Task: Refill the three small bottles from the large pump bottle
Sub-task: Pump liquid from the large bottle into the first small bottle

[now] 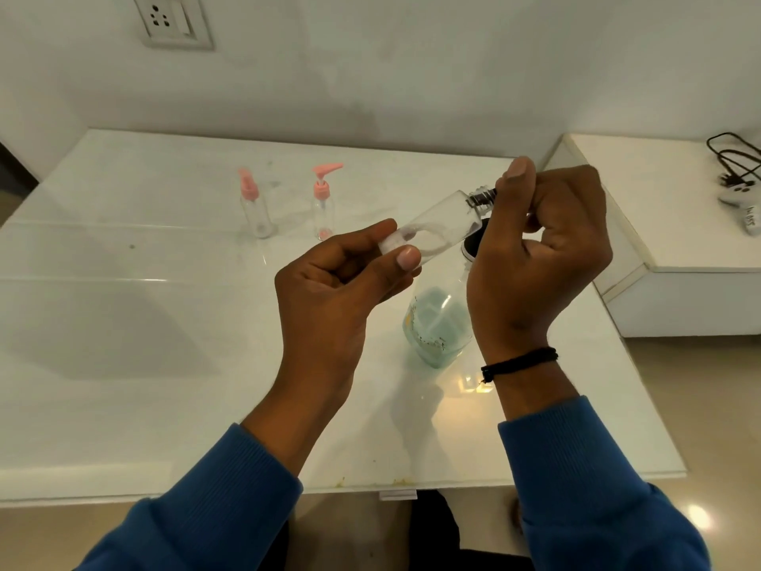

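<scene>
A glossy white surface is set against a white wall. Above it, a small clear bottle is held tilted, base pinched by the left hand, threaded neck up-right and gripped by the curled right hand. The large pump bottle stands just beneath both hands, nearer the right; two pink-capped bottles stand beyond the left.
</scene>
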### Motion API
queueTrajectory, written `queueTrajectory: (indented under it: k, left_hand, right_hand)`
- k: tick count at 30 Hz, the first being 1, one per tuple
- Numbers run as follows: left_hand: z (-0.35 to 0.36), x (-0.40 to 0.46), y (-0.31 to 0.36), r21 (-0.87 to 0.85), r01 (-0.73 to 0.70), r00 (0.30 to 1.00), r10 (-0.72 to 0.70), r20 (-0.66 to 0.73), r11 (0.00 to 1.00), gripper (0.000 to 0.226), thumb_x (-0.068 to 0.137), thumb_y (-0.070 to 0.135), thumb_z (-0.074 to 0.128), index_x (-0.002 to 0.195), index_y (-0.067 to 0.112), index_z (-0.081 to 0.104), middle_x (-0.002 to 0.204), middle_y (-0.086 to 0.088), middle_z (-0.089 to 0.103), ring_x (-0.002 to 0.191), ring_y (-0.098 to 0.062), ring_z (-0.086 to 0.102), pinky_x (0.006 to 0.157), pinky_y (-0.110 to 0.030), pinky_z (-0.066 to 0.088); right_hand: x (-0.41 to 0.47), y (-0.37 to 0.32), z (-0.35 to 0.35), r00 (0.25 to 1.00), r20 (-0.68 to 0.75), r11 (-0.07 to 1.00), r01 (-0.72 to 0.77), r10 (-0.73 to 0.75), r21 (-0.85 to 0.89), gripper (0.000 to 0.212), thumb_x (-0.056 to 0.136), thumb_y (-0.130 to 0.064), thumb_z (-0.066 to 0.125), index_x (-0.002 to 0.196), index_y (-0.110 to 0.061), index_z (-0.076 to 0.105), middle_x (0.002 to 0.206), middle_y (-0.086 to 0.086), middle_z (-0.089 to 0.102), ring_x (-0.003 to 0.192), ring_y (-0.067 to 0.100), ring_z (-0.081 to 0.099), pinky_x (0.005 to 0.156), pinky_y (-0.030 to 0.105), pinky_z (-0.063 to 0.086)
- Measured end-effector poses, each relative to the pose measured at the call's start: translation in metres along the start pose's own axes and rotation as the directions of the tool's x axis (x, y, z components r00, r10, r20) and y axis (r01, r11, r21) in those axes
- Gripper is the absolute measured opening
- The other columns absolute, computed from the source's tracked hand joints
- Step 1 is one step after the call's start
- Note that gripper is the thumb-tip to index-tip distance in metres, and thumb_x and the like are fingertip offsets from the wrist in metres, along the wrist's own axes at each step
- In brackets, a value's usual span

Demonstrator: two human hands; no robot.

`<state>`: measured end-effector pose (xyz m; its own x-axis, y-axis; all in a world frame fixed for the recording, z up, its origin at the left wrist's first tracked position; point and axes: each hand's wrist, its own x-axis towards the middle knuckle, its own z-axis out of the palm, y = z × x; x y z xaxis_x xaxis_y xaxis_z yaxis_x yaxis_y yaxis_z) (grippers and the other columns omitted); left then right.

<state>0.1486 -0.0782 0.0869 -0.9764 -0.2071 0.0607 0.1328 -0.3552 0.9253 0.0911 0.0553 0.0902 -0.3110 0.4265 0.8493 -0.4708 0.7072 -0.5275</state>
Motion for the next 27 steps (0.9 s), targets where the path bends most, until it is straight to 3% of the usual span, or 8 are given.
queueTrajectory:
  k: [19,23,27]
  left_hand:
    - [-0.0005,-0.0002,-0.0010,-0.010,0.011,1.000,-0.011,-0.001,1.000,0.042,0.067,0.020,0.078,0.108,0.009,0.074,0.098,-0.002,0.080,0.090,-0.027,0.077,0.078,-0.030,0.062]
    - [-0.0001,-0.0003,-0.0017,-0.007,0.013,1.000,-0.013,0.003,1.000,0.043,0.067,0.019,0.078,0.109,0.008,0.074,0.098,-0.002,0.080,0.090,-0.025,0.077,0.077,-0.029,0.061]
    - [0.0004,-0.0005,-0.0014,-0.002,0.016,1.000,-0.016,-0.001,1.000,0.045,0.067,0.021,0.078,0.110,0.008,0.074,0.098,0.000,0.079,0.090,-0.024,0.077,0.077,-0.029,0.062]
  right_hand:
    - [0.0026,0.0018,-0.0011,1.000,0.008,1.000,-0.021,0.021,0.017,0.038,0.098,-0.009,0.063,0.061,0.001,0.060,0.067,0.002,0.050,0.061,0.023,0.048,0.056,0.047,0.042]
    - [-0.0027,0.0037,-0.0011,0.999,0.000,0.998,-0.033,0.033,0.054,0.036,0.098,-0.004,0.063,0.063,0.002,0.060,0.069,0.001,0.048,0.062,0.017,0.045,0.055,0.040,0.040]
    - [-0.0015,0.0046,-0.0007,0.999,-0.002,0.998,-0.039,0.039,0.047,0.037,0.099,-0.007,0.062,0.063,0.002,0.060,0.068,0.002,0.050,0.061,0.020,0.047,0.056,0.045,0.042]
